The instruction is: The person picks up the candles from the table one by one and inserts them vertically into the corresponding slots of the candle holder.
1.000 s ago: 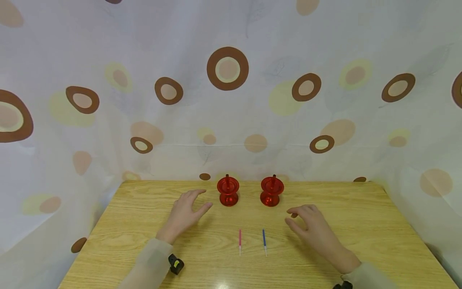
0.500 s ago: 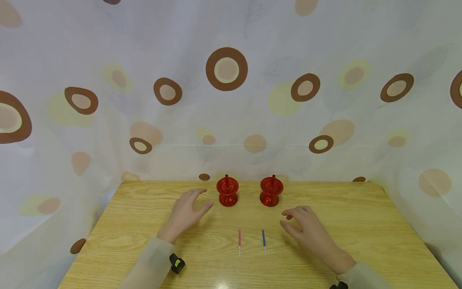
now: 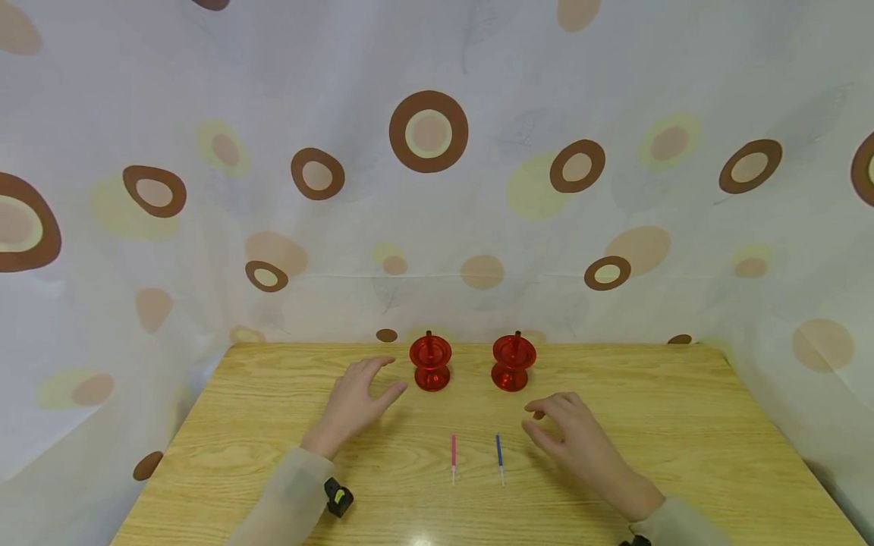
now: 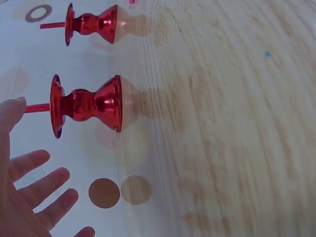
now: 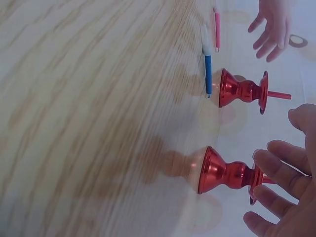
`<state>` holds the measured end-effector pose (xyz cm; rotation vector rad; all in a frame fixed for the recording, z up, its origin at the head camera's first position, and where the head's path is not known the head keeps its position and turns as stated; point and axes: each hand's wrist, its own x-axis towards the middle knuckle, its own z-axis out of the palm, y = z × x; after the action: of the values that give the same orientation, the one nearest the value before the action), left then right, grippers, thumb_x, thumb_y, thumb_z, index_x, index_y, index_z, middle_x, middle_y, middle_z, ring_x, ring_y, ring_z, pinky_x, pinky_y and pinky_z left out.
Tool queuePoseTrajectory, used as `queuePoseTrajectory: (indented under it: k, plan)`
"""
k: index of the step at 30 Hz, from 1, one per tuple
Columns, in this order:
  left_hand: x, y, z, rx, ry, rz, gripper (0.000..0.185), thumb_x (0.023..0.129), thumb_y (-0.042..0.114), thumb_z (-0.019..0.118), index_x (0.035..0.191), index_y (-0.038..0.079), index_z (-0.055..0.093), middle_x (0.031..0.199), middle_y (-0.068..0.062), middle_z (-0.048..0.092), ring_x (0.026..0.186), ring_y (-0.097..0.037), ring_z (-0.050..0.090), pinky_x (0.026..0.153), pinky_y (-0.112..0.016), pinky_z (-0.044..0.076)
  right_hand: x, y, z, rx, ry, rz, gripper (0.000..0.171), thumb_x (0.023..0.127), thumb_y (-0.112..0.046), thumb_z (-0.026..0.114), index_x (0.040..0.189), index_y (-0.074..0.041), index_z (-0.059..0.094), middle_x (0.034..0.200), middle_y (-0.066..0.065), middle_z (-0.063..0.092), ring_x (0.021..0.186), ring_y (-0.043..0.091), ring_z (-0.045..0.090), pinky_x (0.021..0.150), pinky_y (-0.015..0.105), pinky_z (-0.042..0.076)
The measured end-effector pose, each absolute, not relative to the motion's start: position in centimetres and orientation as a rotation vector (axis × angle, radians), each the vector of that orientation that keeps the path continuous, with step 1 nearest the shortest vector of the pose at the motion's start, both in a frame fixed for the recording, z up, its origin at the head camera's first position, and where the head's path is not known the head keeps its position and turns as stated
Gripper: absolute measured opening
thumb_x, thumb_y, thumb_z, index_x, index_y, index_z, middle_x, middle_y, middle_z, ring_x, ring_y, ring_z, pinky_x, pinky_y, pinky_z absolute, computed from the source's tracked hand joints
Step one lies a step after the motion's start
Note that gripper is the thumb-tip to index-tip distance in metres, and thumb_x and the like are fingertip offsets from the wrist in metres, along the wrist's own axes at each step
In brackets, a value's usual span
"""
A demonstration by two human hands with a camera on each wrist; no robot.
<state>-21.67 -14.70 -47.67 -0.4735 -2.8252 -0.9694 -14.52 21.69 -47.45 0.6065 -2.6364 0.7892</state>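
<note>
Tabletop (image 3: 683,425) of pale wood carries two upright red holders near its far edge, left holder (image 3: 431,364) and right holder (image 3: 514,363), stems pointing up. Left hand (image 3: 355,403) rests relaxed and empty beside the left holder; right hand (image 3: 573,440), loosely curled and empty, hovers just right of the blue stick (image 3: 500,455). It and the pink stick (image 3: 454,454) lie parallel, long axes running toward the near edge.
</note>
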Motion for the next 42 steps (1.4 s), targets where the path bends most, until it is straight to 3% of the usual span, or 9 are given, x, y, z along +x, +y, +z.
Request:
queuePoseTrajectory:
  k: [19, 30, 42]
  plan:
    - [-22.4, -13.9, -47.8, -0.465, -2.813, -1.021, 0.06, 0.101, 0.045, 0.068, 0.148, 0.01, 0.057, 0.148, -0.011, 0.059, 0.139, -0.039, 0.05, 0.112, -0.067, 0.037, -14.8, 20.3, -47.9, 0.66, -2.629, 0.825, 0.019, 0.092, -0.015, 0.081, 0.109, -0.01, 0.076, 0.099, -0.005, 0.072, 0.105, 0.017, 0.059, 0.088, 0.042, 0.055]
    - [-22.8, -13.5, -47.7, -0.475, -2.813, -1.035, 0.066, 0.099, 0.056, 0.065, 0.149, 0.014, 0.057, 0.15, -0.007, 0.058, 0.141, -0.038, 0.048, 0.115, -0.064, 0.035, -14.9, 19.3, -48.2, 0.664, -2.646, 0.852, 0.017, 0.091, -0.016, 0.082, 0.106, -0.012, 0.076, 0.097, -0.004, 0.073, 0.103, 0.016, 0.058, 0.088, 0.039, 0.056]
    - [-23.2, -13.2, -47.7, -0.469, -2.794, -1.046, 0.064, 0.098, 0.054, 0.067, 0.147, 0.012, 0.059, 0.149, -0.009, 0.059, 0.141, -0.039, 0.048, 0.114, -0.065, 0.036, -14.9, 18.2, -48.7, 0.729, -2.577, 0.881, 0.017, 0.088, -0.012, 0.084, 0.103, -0.008, 0.076, 0.095, -0.003, 0.073, 0.1, 0.015, 0.058, 0.087, 0.037, 0.054]
